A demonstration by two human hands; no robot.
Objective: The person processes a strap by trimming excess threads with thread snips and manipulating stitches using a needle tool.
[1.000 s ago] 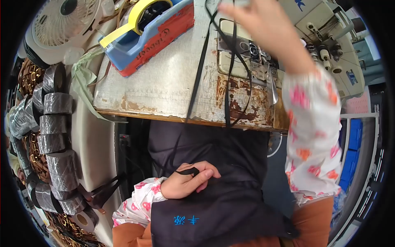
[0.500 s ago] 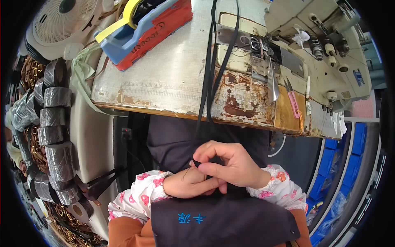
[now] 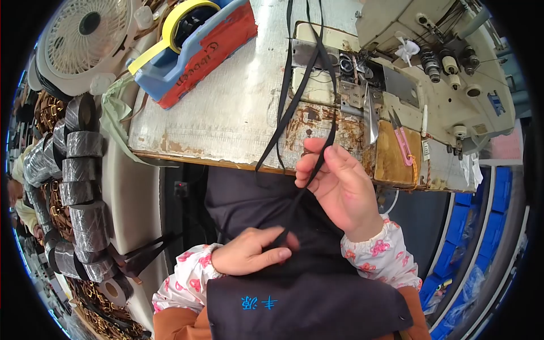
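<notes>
A narrow black strap (image 3: 296, 207) runs slantwise between my hands, over the dark apron (image 3: 317, 289) on my lap. At the table's front edge, my right hand (image 3: 350, 190) pinches the strap between thumb and fingers. Lower down, my left hand (image 3: 252, 250) is closed around the strap's lower part, its fingertips blurred. From my right hand the strap goes up across the sewing machine bed. More black strap lengths (image 3: 281, 122) lie crossed on the table (image 3: 209, 133) and hang over its edge.
The sewing machine (image 3: 481, 96) stands at the right, with pink-handled scissors (image 3: 403, 144) before it. A blue tape dispenser (image 3: 153, 79) and a fan (image 3: 88, 34) are at upper left. Wrapped rolls (image 3: 88, 226) line the left side; blue bins (image 3: 447, 243) stand at right.
My hands were together over my lap. My right hand has moved up and right along the strap to the table edge; my left stays low. The straps on the table have spread and crossed.
</notes>
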